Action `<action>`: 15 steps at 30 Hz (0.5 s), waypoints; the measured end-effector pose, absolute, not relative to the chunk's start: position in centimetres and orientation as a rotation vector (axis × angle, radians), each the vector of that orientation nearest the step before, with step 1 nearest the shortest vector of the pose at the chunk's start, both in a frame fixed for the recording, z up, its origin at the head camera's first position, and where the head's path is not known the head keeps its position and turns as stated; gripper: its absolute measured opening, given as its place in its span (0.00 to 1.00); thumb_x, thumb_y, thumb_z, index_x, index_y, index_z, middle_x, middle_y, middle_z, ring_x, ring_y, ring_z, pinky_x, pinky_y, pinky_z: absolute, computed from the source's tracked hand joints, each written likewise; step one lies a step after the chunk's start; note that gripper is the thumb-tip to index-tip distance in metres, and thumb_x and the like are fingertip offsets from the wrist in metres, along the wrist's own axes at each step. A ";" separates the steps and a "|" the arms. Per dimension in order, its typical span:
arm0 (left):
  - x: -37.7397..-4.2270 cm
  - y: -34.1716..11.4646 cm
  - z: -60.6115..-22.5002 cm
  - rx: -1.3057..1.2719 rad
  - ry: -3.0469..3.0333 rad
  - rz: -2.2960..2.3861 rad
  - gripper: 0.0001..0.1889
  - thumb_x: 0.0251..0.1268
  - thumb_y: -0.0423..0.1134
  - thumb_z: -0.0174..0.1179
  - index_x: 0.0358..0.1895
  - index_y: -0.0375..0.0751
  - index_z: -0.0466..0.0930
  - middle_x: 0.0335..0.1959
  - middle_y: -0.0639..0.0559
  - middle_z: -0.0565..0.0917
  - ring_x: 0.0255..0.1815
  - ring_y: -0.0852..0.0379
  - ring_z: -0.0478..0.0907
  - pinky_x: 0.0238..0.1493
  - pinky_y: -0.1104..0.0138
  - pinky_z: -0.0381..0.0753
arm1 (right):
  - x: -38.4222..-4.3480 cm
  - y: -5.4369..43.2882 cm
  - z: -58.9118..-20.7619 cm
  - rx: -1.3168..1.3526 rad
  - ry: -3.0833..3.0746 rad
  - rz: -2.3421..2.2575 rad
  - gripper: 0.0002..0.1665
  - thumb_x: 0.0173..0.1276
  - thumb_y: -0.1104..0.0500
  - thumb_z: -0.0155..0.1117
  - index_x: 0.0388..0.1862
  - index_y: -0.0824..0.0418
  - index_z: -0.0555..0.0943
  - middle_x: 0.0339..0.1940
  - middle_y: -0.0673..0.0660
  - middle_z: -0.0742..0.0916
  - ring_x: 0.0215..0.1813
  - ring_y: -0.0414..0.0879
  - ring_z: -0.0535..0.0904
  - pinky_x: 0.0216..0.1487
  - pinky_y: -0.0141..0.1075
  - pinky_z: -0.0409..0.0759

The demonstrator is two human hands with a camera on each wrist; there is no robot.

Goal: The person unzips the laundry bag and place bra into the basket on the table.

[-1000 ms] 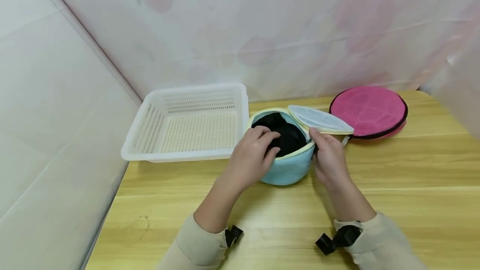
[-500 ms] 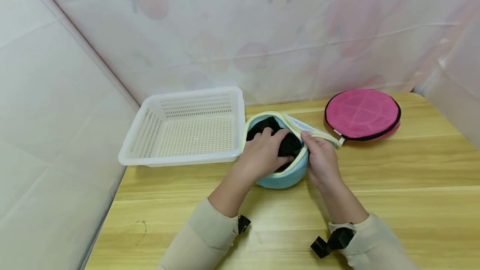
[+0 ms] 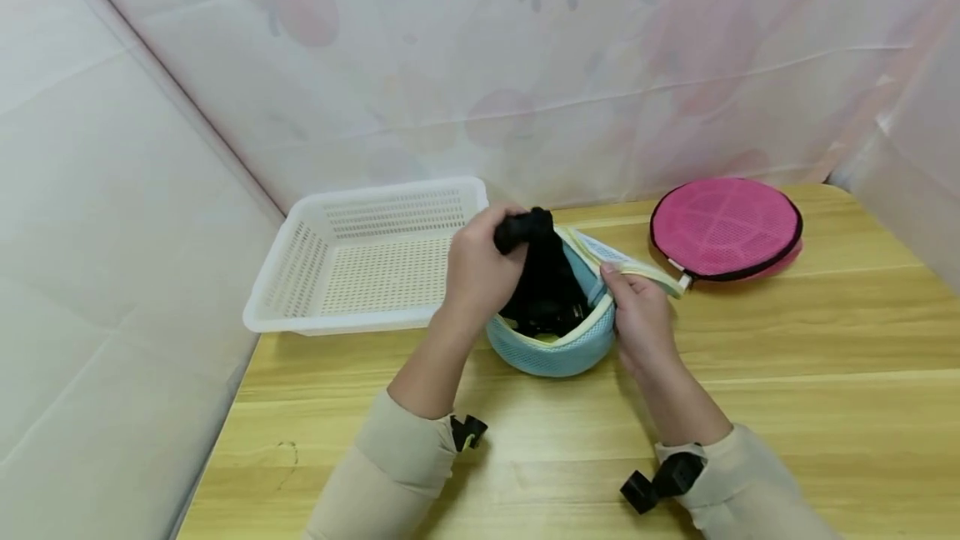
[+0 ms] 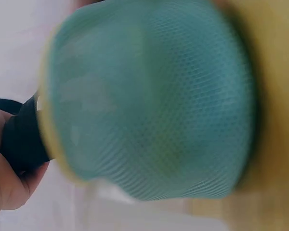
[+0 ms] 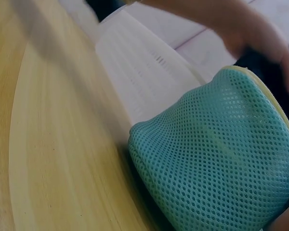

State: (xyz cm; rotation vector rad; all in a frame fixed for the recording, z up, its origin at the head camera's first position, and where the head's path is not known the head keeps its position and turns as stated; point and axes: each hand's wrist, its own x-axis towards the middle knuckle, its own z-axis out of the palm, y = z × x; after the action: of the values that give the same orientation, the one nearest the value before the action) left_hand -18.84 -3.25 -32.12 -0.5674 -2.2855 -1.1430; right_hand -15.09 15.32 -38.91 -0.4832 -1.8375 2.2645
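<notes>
A round light-blue mesh laundry bag (image 3: 551, 358) with yellow trim stands on the table, its zip lid (image 3: 609, 252) folded back to the right. My left hand (image 3: 482, 269) grips a bunched end of a black cloth garment (image 3: 546, 277) and holds it up above the rim. The garment's lower part still lies inside the bag; what kind it is, I cannot tell. On the bag's right side, my right hand (image 3: 647, 319) pinches the rim by the lid. In the left wrist view, the black cloth (image 4: 23, 137) spills past the yellow edge between my fingers.
To the left sits a white perforated plastic basket (image 3: 367, 322), its right end close behind my left hand. A flat round pink mesh bag (image 3: 727, 227) with black edging lies at the back right. A fabric-covered wall (image 3: 420, 65) rises behind the table.
My left hand reached down into the bag, took hold of the black garment and pulled one end up and out. The lid tilted lower as my right hand kept its hold on the rim.
</notes>
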 end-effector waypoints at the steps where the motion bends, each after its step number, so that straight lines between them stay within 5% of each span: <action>1: -18.9 -3.5 -31.8 -0.577 -2.234 -1.195 0.10 0.56 0.28 0.67 0.41 0.40 0.82 0.39 0.48 0.87 0.45 0.52 0.85 0.52 0.61 0.82 | -15.2 15.4 -38.9 -0.485 -1.837 2.263 0.22 0.71 0.53 0.63 0.17 0.59 0.76 0.19 0.46 0.77 0.29 0.36 0.73 0.31 0.26 0.77; 7: -19.1 -4.1 -31.1 -0.644 -2.439 -1.242 0.16 0.60 0.42 0.70 0.49 0.44 0.79 0.49 0.50 0.84 0.53 0.54 0.81 0.58 0.58 0.79 | -15.5 15.7 -39.1 -0.489 -1.875 2.238 0.23 0.71 0.51 0.64 0.17 0.59 0.75 0.19 0.45 0.76 0.29 0.36 0.72 0.31 0.26 0.76; 12: -19.3 -2.9 -33.1 -0.814 -2.935 -0.832 0.26 0.58 0.51 0.71 0.57 0.48 0.73 0.60 0.49 0.76 0.59 0.52 0.76 0.60 0.57 0.77 | -15.5 15.8 -39.2 -0.473 -1.961 2.218 0.25 0.70 0.49 0.64 0.15 0.57 0.73 0.16 0.44 0.74 0.30 0.37 0.70 0.31 0.27 0.74; 15: -19.2 -2.0 -34.0 -0.855 -3.046 -0.557 0.26 0.57 0.52 0.71 0.56 0.48 0.73 0.58 0.47 0.76 0.58 0.48 0.75 0.57 0.57 0.79 | -15.3 15.6 -39.1 -0.444 -2.025 2.198 0.26 0.71 0.47 0.63 0.15 0.57 0.73 0.16 0.44 0.74 0.31 0.37 0.70 0.32 0.28 0.73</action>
State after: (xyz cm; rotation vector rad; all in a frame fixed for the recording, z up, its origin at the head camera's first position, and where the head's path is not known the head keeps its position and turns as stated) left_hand -19.17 -1.99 -34.02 -0.8546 -3.0457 -0.5569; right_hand -15.33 15.60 -39.15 -0.4442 -2.0246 2.1982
